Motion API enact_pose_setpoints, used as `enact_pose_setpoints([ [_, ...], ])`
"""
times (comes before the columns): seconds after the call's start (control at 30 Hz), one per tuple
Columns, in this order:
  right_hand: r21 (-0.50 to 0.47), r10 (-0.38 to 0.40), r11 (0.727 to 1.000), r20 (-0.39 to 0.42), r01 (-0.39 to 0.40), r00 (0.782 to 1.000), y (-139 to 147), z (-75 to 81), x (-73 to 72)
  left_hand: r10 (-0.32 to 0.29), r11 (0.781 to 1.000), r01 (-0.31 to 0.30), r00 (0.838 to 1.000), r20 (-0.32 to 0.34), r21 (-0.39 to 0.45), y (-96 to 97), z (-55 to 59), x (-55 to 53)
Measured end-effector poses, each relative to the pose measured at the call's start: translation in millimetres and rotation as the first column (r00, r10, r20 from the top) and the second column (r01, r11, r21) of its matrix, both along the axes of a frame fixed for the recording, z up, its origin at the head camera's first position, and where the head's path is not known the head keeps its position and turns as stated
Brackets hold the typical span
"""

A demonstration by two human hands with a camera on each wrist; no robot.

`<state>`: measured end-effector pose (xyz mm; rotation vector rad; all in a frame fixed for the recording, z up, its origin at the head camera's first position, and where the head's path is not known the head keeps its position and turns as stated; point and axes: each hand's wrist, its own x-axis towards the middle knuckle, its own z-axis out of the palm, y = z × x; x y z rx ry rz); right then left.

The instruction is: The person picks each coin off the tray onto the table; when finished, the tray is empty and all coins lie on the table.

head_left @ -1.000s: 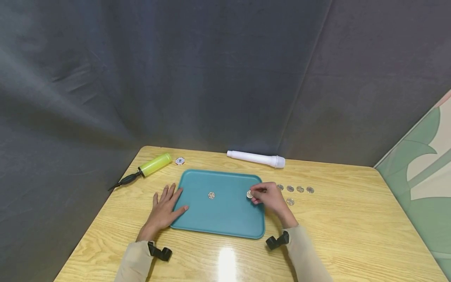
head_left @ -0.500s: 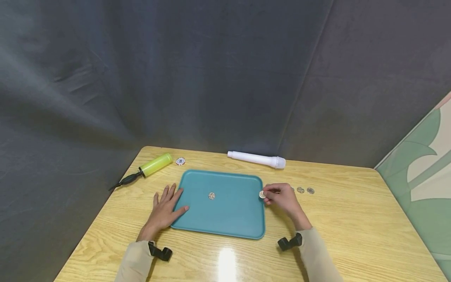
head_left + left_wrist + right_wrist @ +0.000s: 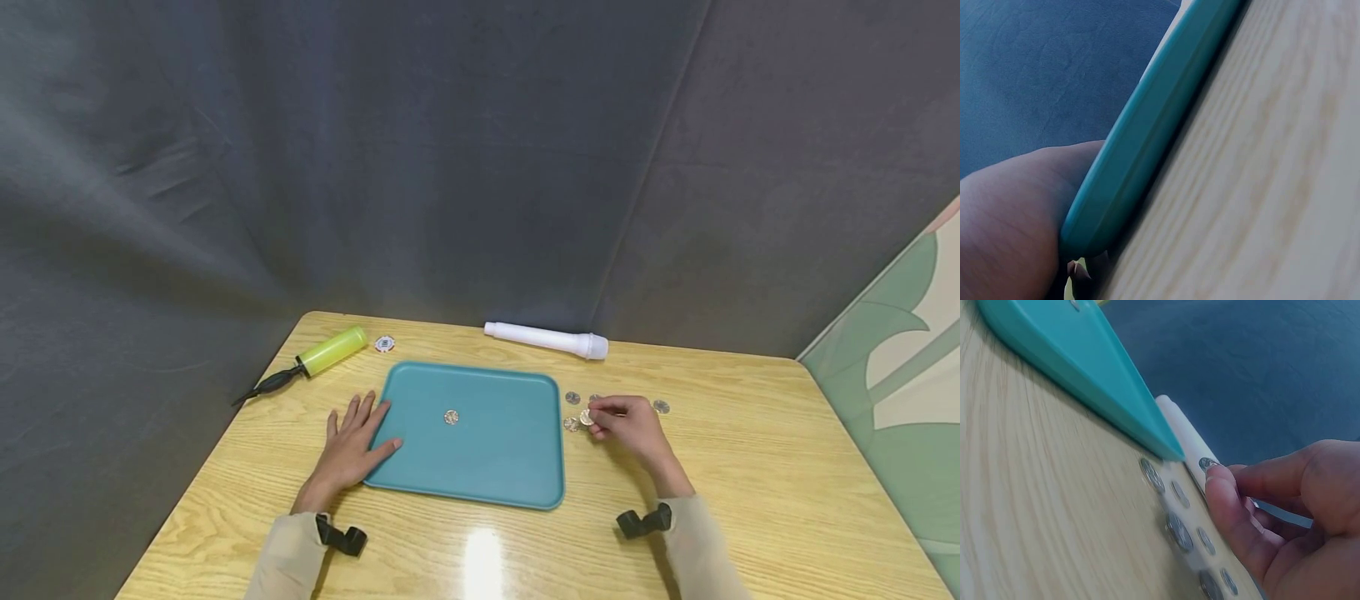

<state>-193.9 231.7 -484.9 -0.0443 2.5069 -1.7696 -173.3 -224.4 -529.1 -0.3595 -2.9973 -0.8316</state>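
Between the thumb and fingers of my right hand a round silver coin is pinched; its edge also shows past the thumb in the right wrist view as a small coin. Several similar coins lie on the wood just right of the teal tray, partly covered by this hand. One more coin lies inside the tray, left of its middle. My left hand rests with spread fingers across the tray's left rim. In the left wrist view the thumb side meets the tray edge.
A white microphone-shaped tube lies behind the tray. At the back left are a yellow-green hand pump with a black nozzle and a poker chip. A dark curtain hangs behind the wooden table.
My right hand has moved right, from over the tray's right side to over the coins beside it, still pinching a coin. My left hand has stayed in place.
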Motion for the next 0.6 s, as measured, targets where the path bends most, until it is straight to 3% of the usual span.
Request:
enact_pose_setpoints([
  [0.6,0.016,-0.046,0.999,0.051,0.045,0.998,38,-0.2,9.9,-0.009,1.000,0.009,1.000,-0.018,0.009,0.1,2.0,1.3],
])
